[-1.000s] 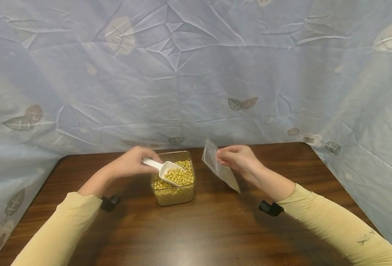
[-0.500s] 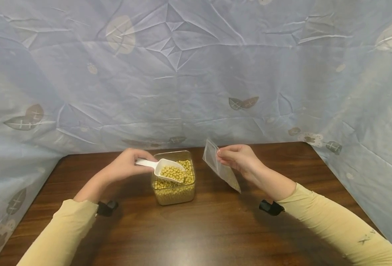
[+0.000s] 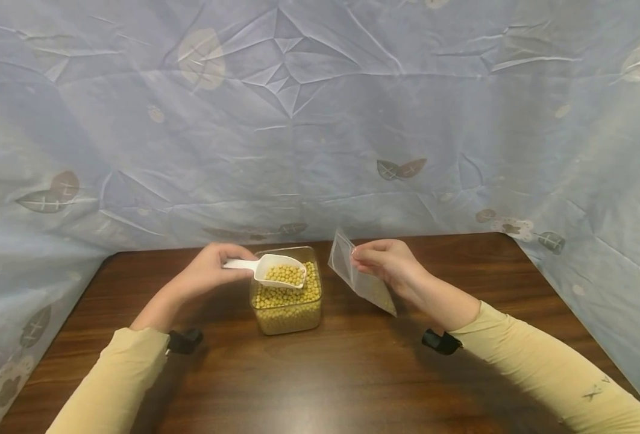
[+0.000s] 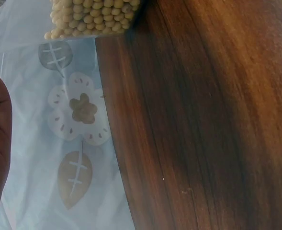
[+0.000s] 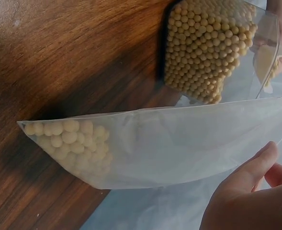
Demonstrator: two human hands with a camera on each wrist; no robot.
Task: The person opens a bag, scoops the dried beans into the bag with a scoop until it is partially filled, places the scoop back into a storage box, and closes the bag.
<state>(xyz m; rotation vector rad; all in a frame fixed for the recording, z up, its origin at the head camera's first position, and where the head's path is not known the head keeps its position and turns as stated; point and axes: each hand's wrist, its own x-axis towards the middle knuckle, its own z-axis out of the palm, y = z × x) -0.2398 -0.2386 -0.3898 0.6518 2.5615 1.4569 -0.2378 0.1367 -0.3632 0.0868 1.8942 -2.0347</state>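
One scoop (image 3: pixel 262 267), wooden table (image 3: pixel 309 367), leaf-printed cloth (image 3: pixel 320 138)

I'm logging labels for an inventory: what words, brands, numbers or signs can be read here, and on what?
No word, brand or number is readable.
On the right sleeve: small dark marks, one like an "X", too small to read surely.
On the scoop, container and bag: no lettering visible.

Laden scoop (image 3: pixel 264 269), apparently above container (image 3: pixel 290 320)

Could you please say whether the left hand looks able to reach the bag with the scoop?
Probably yes: the left hand holds the scoop over the container, and beyond that nothing visible blocks the bag.
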